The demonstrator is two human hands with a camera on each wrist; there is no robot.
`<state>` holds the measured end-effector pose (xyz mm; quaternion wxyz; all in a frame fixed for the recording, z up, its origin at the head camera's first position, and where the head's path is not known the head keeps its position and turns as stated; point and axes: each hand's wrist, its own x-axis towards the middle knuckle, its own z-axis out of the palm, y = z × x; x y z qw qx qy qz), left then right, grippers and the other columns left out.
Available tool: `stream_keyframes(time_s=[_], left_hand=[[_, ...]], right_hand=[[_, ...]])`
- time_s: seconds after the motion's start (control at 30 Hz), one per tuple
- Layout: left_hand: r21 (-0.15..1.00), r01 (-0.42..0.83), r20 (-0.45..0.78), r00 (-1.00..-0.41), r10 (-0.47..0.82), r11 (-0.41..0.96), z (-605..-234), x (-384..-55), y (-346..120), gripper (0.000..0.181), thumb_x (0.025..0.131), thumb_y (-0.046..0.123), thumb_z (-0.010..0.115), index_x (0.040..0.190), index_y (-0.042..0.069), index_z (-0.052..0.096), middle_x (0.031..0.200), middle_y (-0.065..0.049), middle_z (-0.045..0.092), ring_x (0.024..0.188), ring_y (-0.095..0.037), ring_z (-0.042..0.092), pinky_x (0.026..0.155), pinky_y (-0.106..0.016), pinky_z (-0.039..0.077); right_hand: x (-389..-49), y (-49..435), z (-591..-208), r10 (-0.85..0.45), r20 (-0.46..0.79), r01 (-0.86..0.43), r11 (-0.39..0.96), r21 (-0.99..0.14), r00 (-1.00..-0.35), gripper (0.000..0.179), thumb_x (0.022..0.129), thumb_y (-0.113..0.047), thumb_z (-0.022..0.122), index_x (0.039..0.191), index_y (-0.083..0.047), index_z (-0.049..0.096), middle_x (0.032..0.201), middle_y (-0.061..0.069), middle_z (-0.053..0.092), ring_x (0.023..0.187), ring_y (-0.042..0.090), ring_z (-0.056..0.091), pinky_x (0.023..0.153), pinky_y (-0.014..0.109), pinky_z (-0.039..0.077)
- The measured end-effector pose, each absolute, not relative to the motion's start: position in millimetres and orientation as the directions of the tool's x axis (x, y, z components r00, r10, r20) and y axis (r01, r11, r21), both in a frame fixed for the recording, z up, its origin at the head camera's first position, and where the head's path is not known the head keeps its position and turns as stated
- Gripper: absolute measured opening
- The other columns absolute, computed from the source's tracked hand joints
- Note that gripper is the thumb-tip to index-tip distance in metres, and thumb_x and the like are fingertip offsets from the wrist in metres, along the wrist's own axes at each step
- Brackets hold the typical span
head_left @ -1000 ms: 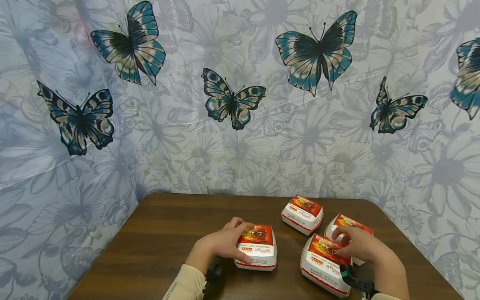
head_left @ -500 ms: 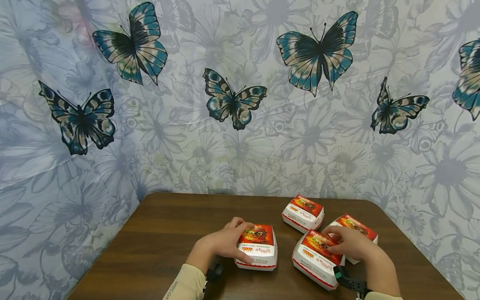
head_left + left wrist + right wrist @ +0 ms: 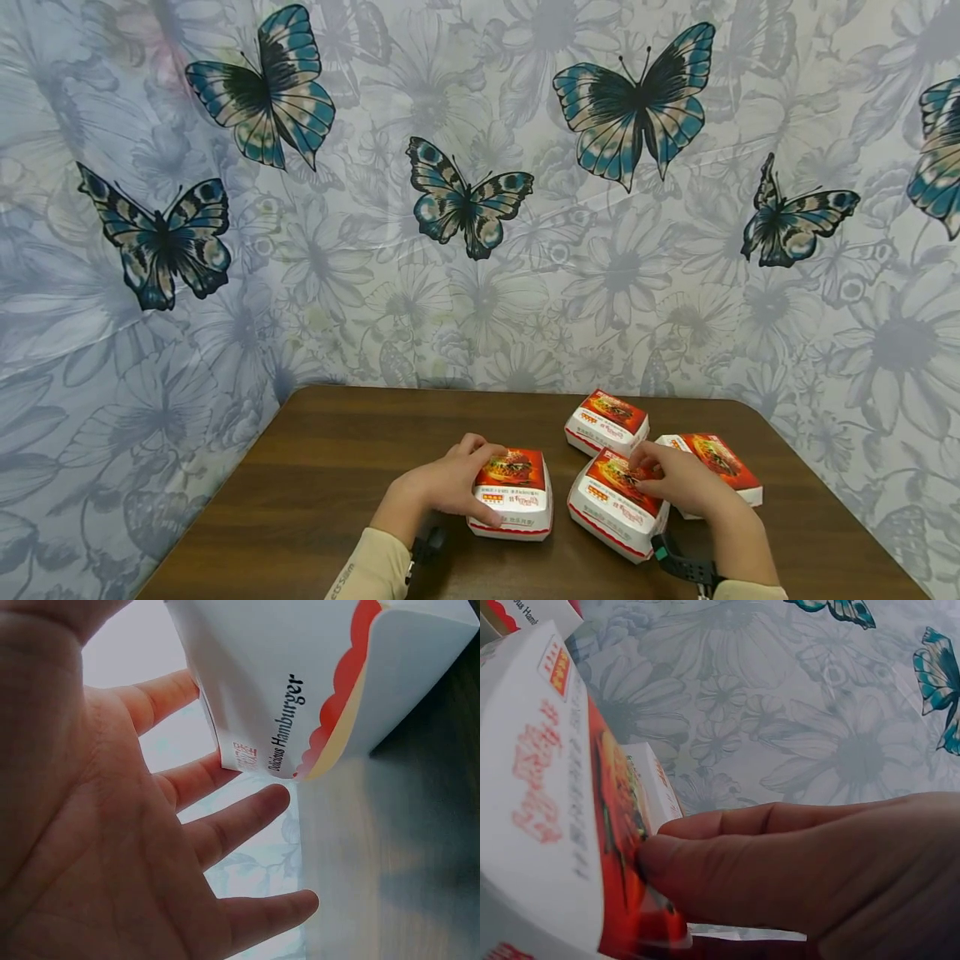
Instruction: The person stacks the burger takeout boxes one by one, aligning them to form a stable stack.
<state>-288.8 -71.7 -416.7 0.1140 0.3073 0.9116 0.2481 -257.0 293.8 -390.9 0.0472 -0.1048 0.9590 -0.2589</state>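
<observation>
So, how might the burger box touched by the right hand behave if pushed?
The burger box would probably slide, not roll, given its low, flat sides. It looks like folded card, so it may be light and could dent if squeezed.

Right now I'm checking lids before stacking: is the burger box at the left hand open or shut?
Shut: the burger box beside the left hand has its printed lid lying down, no contents showing.

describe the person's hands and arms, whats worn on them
The left hand is ungloved, with a cream sleeve bearing dark lettering and a black wrist device. The right hand, also ungloved, has a black wrist strap with a green patch and a cream cuff.
</observation>
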Motion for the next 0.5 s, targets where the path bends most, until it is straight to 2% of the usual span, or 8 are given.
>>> stream_keyframes(time_s=[0.13,0.27,0.37,0.5], left_hand=[[0.513,0.502,-0.053,-0.791,0.610,0.696,-415.9,-288.2,-72.9,0.093,0.074,0.053,0.085,0.150,0.026,0.040,0.144,-0.005,0.035,0.132,-0.026,0.041,0.104,-0.047,0.046],[0.484,0.504,-0.048,-0.801,0.597,0.715,-415.9,-288.6,-73.7,0.093,0.074,0.056,0.083,0.150,0.026,0.040,0.143,-0.004,0.037,0.130,-0.026,0.043,0.104,-0.048,0.046],[0.465,0.504,-0.044,-0.808,0.588,0.728,-415.9,-288.7,-73.8,0.093,0.073,0.058,0.083,0.150,0.027,0.040,0.143,-0.004,0.038,0.130,-0.026,0.043,0.104,-0.049,0.045],[0.460,0.502,-0.039,-0.812,0.582,0.732,-415.6,-288.4,-74.1,0.093,0.073,0.058,0.083,0.150,0.027,0.041,0.143,-0.004,0.038,0.130,-0.027,0.043,0.104,-0.049,0.045]], right_hand=[[-259.1,287.5,-392.1,-0.256,-0.002,-0.223,0.845,-0.487,-0.967,0.015,0.088,-0.015,0.075,0.096,-0.017,0.063,0.100,0.001,0.069,0.093,0.020,0.062,0.077,0.040,0.050],[-260.2,284.1,-392.4,-0.267,-0.024,-0.220,0.839,-0.498,-0.963,0.018,0.090,-0.022,0.075,0.102,-0.018,0.063,0.103,0.001,0.068,0.091,0.018,0.059,0.076,0.038,0.048],[-259.8,283.9,-392.0,-0.282,-0.072,-0.207,0.832,-0.514,-0.957,0.034,0.086,-0.033,0.078,0.111,-0.018,0.062,0.112,0.005,0.065,0.096,0.020,0.058,0.079,0.041,0.048],[-258.5,284.9,-391.9,-0.336,-0.109,-0.233,0.818,-0.526,-0.935,0.057,0.079,-0.040,0.084,0.123,-0.016,0.057,0.130,0.012,0.060,0.118,0.031,0.057,0.094,0.053,0.047]])
